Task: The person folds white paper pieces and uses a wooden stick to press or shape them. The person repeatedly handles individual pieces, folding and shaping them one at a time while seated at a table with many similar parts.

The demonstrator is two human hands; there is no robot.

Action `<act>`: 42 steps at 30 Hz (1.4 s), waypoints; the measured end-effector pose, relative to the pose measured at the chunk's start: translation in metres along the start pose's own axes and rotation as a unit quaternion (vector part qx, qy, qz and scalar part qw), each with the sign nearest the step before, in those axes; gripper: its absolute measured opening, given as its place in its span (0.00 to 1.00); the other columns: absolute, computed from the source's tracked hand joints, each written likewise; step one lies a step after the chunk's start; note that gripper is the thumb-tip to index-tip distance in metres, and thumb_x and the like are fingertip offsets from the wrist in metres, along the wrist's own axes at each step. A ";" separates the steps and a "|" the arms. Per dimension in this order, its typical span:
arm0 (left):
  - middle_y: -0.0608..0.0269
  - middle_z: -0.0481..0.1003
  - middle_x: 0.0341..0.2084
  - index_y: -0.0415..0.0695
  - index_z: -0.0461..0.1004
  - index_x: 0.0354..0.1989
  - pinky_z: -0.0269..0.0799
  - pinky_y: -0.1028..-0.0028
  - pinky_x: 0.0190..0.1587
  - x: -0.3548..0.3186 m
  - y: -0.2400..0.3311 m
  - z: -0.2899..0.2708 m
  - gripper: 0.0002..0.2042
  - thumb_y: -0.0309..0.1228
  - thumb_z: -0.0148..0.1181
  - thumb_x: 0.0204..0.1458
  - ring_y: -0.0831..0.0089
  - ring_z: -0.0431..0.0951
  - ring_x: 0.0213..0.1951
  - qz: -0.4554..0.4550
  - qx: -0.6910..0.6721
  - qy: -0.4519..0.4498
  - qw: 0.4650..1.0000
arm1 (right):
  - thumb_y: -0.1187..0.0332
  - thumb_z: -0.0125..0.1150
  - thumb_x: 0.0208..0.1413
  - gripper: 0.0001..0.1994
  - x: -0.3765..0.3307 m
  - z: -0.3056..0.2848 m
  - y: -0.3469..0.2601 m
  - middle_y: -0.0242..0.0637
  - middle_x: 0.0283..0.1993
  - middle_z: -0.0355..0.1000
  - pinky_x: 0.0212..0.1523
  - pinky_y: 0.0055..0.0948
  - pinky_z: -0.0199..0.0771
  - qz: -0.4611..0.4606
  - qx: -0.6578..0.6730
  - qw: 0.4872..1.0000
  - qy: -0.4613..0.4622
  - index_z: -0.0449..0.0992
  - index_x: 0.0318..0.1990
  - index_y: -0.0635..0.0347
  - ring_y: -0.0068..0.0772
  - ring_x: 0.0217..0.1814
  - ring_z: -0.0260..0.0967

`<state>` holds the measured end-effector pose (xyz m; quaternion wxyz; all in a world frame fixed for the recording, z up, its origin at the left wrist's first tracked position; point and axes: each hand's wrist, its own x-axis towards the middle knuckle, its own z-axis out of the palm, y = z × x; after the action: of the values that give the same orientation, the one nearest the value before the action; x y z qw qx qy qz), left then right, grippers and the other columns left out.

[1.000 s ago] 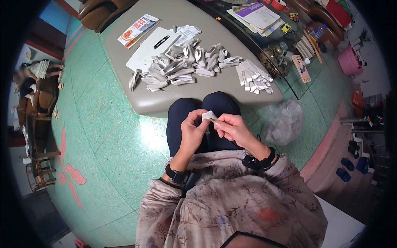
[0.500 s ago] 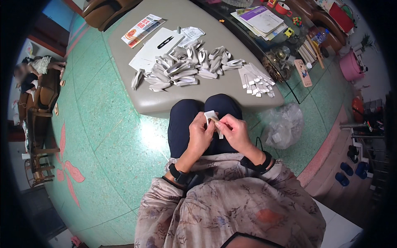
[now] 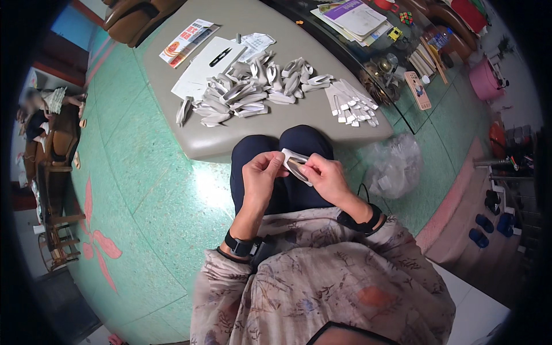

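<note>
Over my knees, both hands work on a small white folded strip, which has an open, elongated loop shape with a grey inside. My left hand pinches its upper left end between thumb and finger. Closed at its right side, my right hand has thumb and forefinger at the opening, where a narrow tan sliver shows; I cannot make out what the sliver is. Beyond my knees, a heap of similar grey-white folded pieces lies on the padded grey bench. Flat white strips are fanned out to the right of it.
Black thread snips rest on white paper near a printed leaflet. A glass table at right carries magazines and a phone-like case. A clear plastic bag sits by my right knee. Someone is on the far-left sofa.
My left hand has shifted left to the strip's end. The strip has turned and now shows its long open loop between my hands. The view has shifted slightly.
</note>
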<state>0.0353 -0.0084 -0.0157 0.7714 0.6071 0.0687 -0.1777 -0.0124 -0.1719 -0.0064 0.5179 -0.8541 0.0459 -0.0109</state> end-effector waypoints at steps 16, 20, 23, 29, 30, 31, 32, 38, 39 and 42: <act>0.68 0.74 0.23 0.36 0.75 0.31 0.66 0.83 0.28 -0.002 -0.006 0.005 0.04 0.25 0.59 0.53 0.83 0.71 0.24 0.022 0.067 0.019 0.997 | 0.73 0.57 0.50 0.07 0.003 0.003 0.001 0.46 0.20 0.66 0.21 0.40 0.67 -0.242 -0.145 0.959 0.000 0.66 0.26 0.63 0.50 0.22 0.68; 0.68 0.75 0.28 0.36 0.73 0.39 0.69 0.83 0.35 -0.007 0.008 0.012 0.08 0.22 0.61 0.51 0.83 0.73 0.30 0.026 0.042 -0.046 0.998 | 0.71 0.60 0.51 0.09 0.009 -0.001 0.008 0.43 0.18 0.66 0.18 0.31 0.63 -0.127 0.014 0.992 0.004 0.67 0.25 0.64 0.36 0.18 0.67; 0.69 0.75 0.32 0.38 0.70 0.45 0.70 0.80 0.42 -0.012 0.003 0.009 0.14 0.21 0.60 0.50 0.80 0.74 0.36 0.042 0.059 -0.086 0.994 | 0.70 0.61 0.53 0.10 0.008 -0.004 0.008 0.38 0.17 0.67 0.18 0.26 0.63 -0.058 0.063 0.996 -0.018 0.69 0.26 0.64 0.24 0.17 0.64; 0.65 0.73 0.28 0.37 0.73 0.39 0.68 0.79 0.31 -0.012 -0.008 0.012 0.09 0.20 0.59 0.49 0.80 0.71 0.28 0.175 0.315 0.010 0.933 | 0.69 0.60 0.55 0.10 0.005 0.003 0.008 0.32 0.17 0.68 0.20 0.22 0.64 0.023 0.179 0.981 -0.064 0.69 0.26 0.65 0.15 0.19 0.63; 0.62 0.72 0.26 0.37 0.74 0.40 0.67 0.77 0.29 -0.014 -0.004 0.017 0.10 0.21 0.60 0.47 0.78 0.72 0.27 0.204 0.354 0.025 0.912 | 0.69 0.60 0.55 0.10 0.004 0.004 0.010 0.32 0.17 0.68 0.20 0.21 0.64 0.042 0.205 0.975 -0.076 0.69 0.26 0.65 0.15 0.20 0.64; 0.59 0.71 0.24 0.37 0.74 0.40 0.67 0.75 0.27 -0.014 -0.001 0.020 0.11 0.21 0.60 0.46 0.76 0.72 0.25 0.233 0.392 0.039 0.889 | 0.69 0.60 0.55 0.10 0.003 0.005 0.010 0.32 0.17 0.68 0.20 0.22 0.65 0.041 0.200 0.977 -0.069 0.69 0.26 0.65 0.15 0.20 0.64; 0.62 0.73 0.27 0.36 0.74 0.41 0.68 0.76 0.29 -0.016 0.001 0.017 0.11 0.23 0.60 0.48 0.79 0.72 0.27 0.217 0.417 0.021 0.882 | 0.69 0.60 0.54 0.10 0.003 0.005 0.011 0.33 0.18 0.69 0.21 0.22 0.65 0.039 0.196 0.978 -0.064 0.69 0.27 0.65 0.16 0.20 0.64; 0.69 0.74 0.28 0.35 0.75 0.41 0.65 0.84 0.33 -0.007 0.001 -0.001 0.11 0.30 0.56 0.57 0.84 0.69 0.28 0.044 0.052 -0.061 0.996 | 0.70 0.60 0.53 0.09 0.003 -0.002 0.004 0.42 0.19 0.69 0.21 0.29 0.66 -0.054 0.047 0.997 -0.016 0.68 0.26 0.64 0.33 0.20 0.69; 0.70 0.74 0.26 0.35 0.76 0.40 0.65 0.84 0.33 -0.007 0.001 -0.003 0.11 0.31 0.56 0.57 0.84 0.68 0.28 0.043 0.059 -0.053 0.996 | 0.70 0.60 0.53 0.09 0.002 -0.003 -0.003 0.44 0.20 0.69 0.21 0.31 0.67 -0.066 0.028 0.997 -0.014 0.68 0.26 0.64 0.37 0.20 0.70; 0.70 0.73 0.24 0.35 0.77 0.37 0.64 0.84 0.32 -0.011 0.003 0.001 0.10 0.31 0.57 0.56 0.84 0.68 0.27 0.056 0.057 -0.033 0.996 | 0.70 0.60 0.54 0.09 -0.003 -0.007 -0.009 0.40 0.19 0.67 0.20 0.28 0.62 -0.062 0.028 0.997 -0.019 0.67 0.27 0.64 0.28 0.19 0.63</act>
<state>0.0264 -0.0071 -0.0092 0.7460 0.6469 -0.0017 -0.1578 -0.0154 -0.1736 0.0047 0.5405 -0.8407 -0.0176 -0.0284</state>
